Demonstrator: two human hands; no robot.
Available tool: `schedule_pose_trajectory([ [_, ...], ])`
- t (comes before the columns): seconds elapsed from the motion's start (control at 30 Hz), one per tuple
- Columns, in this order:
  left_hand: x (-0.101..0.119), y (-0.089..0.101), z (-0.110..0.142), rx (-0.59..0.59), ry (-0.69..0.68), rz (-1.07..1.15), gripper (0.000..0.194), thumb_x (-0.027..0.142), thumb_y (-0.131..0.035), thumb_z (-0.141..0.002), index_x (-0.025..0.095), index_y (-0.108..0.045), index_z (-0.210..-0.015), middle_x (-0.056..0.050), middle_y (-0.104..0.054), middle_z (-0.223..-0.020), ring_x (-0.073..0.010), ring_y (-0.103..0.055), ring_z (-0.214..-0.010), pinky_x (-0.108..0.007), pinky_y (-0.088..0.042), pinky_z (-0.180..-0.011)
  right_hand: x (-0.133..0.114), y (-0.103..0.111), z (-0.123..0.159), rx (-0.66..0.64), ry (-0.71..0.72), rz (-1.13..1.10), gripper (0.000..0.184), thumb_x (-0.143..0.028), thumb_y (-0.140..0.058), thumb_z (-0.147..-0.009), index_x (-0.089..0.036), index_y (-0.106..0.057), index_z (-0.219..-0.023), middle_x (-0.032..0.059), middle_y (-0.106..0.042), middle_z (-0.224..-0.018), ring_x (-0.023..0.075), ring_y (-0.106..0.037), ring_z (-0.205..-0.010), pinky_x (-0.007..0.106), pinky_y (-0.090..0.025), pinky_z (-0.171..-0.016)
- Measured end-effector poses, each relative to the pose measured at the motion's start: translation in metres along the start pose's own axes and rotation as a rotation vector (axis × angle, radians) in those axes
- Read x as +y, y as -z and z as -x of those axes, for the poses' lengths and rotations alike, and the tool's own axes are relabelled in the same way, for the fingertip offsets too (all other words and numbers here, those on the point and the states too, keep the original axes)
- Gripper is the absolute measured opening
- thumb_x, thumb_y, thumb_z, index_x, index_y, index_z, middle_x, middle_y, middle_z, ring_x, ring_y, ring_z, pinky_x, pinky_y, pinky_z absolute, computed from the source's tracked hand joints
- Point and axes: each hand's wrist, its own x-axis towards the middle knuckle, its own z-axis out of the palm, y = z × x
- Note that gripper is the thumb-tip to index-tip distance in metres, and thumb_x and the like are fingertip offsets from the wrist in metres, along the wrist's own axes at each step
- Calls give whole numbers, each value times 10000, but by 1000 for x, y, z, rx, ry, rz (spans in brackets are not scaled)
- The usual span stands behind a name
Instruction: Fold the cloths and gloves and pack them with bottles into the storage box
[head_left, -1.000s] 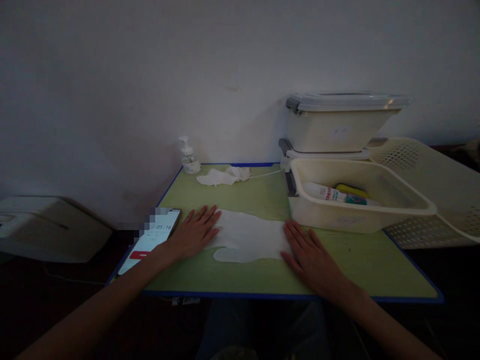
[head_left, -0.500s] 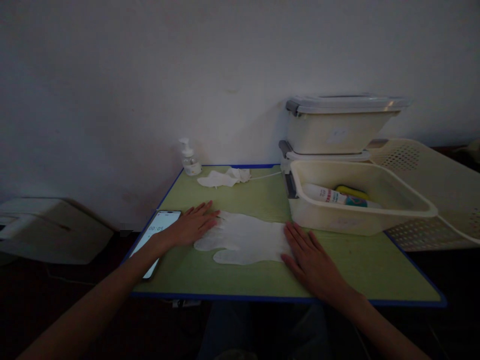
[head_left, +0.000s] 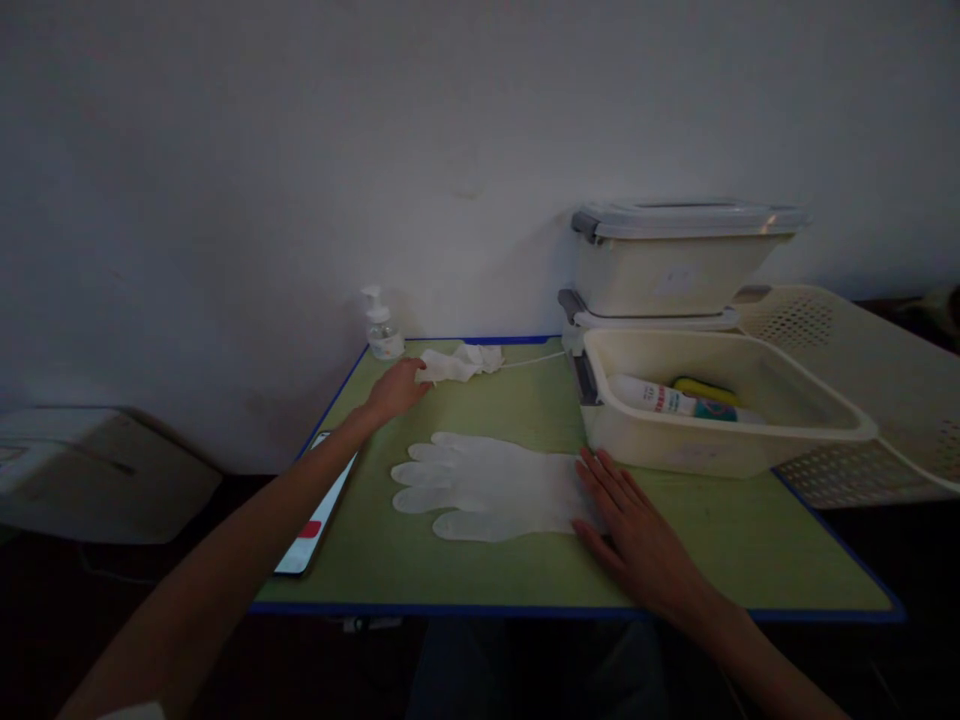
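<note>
A translucent white disposable glove (head_left: 495, 485) lies flat on the green table, its fingers spread toward the left. My right hand (head_left: 626, 525) rests flat on its cuff end, fingers stretched out and pressing on the edge. At the back of the table lies a second, crumpled white glove (head_left: 465, 362). My left hand (head_left: 397, 388) reaches to its left end, with thumb and fingers closed on it. That end is partly hidden under the fingers.
A pump bottle (head_left: 384, 335) stands at the back left corner. A phone (head_left: 319, 510) lies at the left edge under my forearm. At right an open bin (head_left: 675, 445) holds a white tube (head_left: 660, 395) and a yellow sponge (head_left: 705, 390), near a lidded box (head_left: 675, 270) and a basket (head_left: 862, 370).
My left hand has left the flat glove's fingertips, moved back and closed on the crumpled glove's left end. The right hand stays on the flat glove's cuff.
</note>
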Motion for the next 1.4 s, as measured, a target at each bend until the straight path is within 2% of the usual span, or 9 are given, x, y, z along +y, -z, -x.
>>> schedule_pose_trajectory([
  [0.17,-2,-12,-35,69,126,25,388,205,-522,-785,31,-553,-1130,-186,-634,-1071,-242,-627,-964,-318,-486,-823,-2,5,-1,45,21,-8,591,-340,-405,-902,-101,-257,-1421,172,-346,-1439,265,-210,-1370,490,-369,-1044],
  [0.3,3,-16,-44,81,112,11,601,231,-686,-679,65,-505,-1227,-187,-597,-1137,-263,-591,-1033,-327,-473,-856,-3,8,-2,39,-1,-48,592,-327,-418,-899,-128,-245,-1429,158,-339,-1447,256,-217,-1370,486,-361,-1054],
  [0.37,7,-14,-46,59,78,-7,526,199,-719,-636,122,-590,-1140,-144,-616,-1110,-254,-585,-1043,-306,-461,-873,-3,8,-1,37,-9,-55,580,-321,-420,-899,-127,-261,-1423,158,-344,-1444,254,-230,-1366,479,-367,-1051],
  [0.5,21,1,-56,22,53,-60,171,155,-561,-767,166,-694,-873,-104,-659,-1004,-230,-607,-990,-295,-463,-845,-3,7,-1,29,-19,-67,561,-318,-424,-898,-125,-292,-1409,155,-358,-1438,252,-249,-1361,476,-375,-1047],
  [0.67,41,22,-71,-48,2,-141,214,226,-574,-812,147,-651,-995,-123,-618,-1115,-243,-577,-1055,-320,-460,-860,-3,7,-1,32,-26,-80,571,-310,-416,-898,-146,-263,-1424,147,-360,-1438,249,-264,-1356,477,-380,-1044],
  [0.77,48,21,-69,-128,-4,-206,331,283,-656,-778,141,-597,-1071,-111,-591,-1140,-246,-574,-1039,-383,-477,-858,-3,7,-1,32,-36,-76,576,-316,-414,-901,-156,-252,-1429,144,-363,-1437,249,-277,-1350,474,-384,-1043],
  [0.93,53,23,-66,-162,23,-261,325,329,-532,-877,158,-527,-1153,-83,-562,-1155,-201,-580,-988,-414,-503,-826,-4,10,-1,29,-39,-59,548,-314,-406,-904,-133,-294,-1409,149,-378,-1427,253,-299,-1341,465,-400,-1033],
  [1.13,62,58,-85,-43,30,-215,167,136,-602,-757,149,-679,-905,-130,-660,-1019,-267,-605,-1004,-371,-475,-846,-5,13,-1,30,-43,-94,577,-296,-411,-901,-151,-241,-1433,137,-370,-1435,241,-289,-1347,458,-387,-1043],
  [1.4,84,79,-101,227,29,-8,230,129,-497,-744,125,-670,-894,-132,-664,-985,-236,-604,-937,-328,-475,-811,-4,16,0,38,-68,-138,632,-324,-438,-891,-184,-190,-1454,116,-339,-1455,244,-282,-1350,470,-369,-1052],
])
